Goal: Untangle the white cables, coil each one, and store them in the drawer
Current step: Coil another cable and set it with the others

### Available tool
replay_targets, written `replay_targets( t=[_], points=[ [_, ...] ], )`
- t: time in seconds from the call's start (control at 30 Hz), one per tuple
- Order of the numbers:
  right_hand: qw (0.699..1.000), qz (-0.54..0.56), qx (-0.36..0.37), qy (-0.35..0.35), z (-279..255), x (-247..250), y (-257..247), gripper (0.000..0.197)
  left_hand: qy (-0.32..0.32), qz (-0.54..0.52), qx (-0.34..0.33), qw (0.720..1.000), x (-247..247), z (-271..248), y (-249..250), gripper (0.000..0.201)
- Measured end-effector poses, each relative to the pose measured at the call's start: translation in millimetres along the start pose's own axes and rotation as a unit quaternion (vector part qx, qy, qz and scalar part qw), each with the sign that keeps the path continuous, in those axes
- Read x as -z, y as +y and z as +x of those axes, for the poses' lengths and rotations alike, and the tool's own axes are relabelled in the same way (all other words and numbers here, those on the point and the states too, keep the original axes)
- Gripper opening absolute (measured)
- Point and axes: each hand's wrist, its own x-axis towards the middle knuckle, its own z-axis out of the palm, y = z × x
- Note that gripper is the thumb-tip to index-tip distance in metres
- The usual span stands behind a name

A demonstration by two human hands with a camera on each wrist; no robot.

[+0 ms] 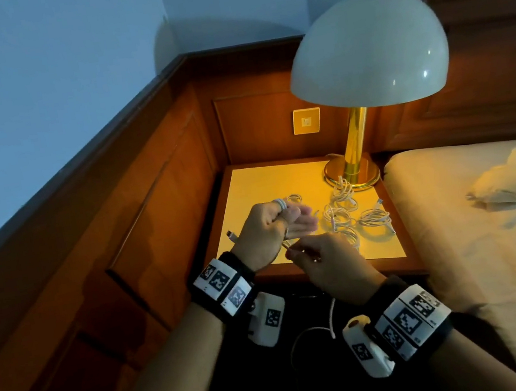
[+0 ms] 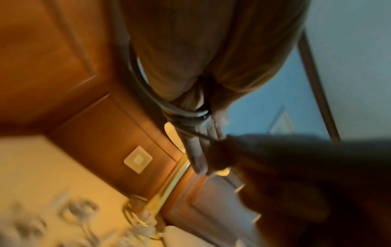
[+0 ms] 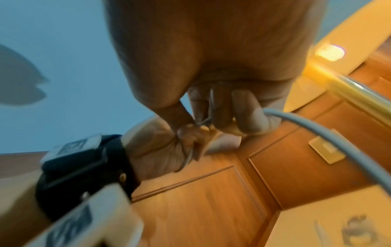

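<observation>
On the lamp-lit bedside table [image 1: 264, 181] before you lie thin white cables [image 1: 343, 216] in loose loops. Your left hand [image 1: 265, 231] hovers above the table with one cable [image 1: 279, 203] wound round its fingers and clamped by the thumb. Your right hand [image 1: 327, 265], just beside, pinches that cable's strand.

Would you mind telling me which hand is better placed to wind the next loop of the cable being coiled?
Right. The right hand pinches the free strand of the white cable, whose loops sit round fingers of the left hand, so the left serves as the spool.
</observation>
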Motion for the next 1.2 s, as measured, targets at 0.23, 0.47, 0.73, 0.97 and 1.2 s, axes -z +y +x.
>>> replay_targets(
  t=[0.23,0.47,0.73,0.97,1.2],
  points=[
    [0.987,0.124,0.017,0.097,8.3,37.4,-8.7,0.012,-0.124,0.070,0.090,0.986,9.7,-14.5,6.4,0.056],
    [0.948,0.294,-0.008,0.124,14.1,33.4,-2.5,0.008,-0.235,-0.280,0.100,0.925,4.7,-20.9,0.8,0.041],
    [0.984,0.162,-0.053,0.059,2.2,-14.5,3.1,0.038,-0.073,-0.347,0.005,0.935,-15.7,-10.5,6.6,0.038],
    [1.000,-0.015,0.026,0.000,3.0,4.4,-3.7,0.015,-0.037,0.195,-0.013,0.980,3.9,4.6,3.0,0.020],
    [0.979,0.160,0.038,0.121,6.1,35.7,-22.5,0.011,-0.094,0.121,0.135,0.979,2.1,3.9,28.4,0.062]
  ],
)
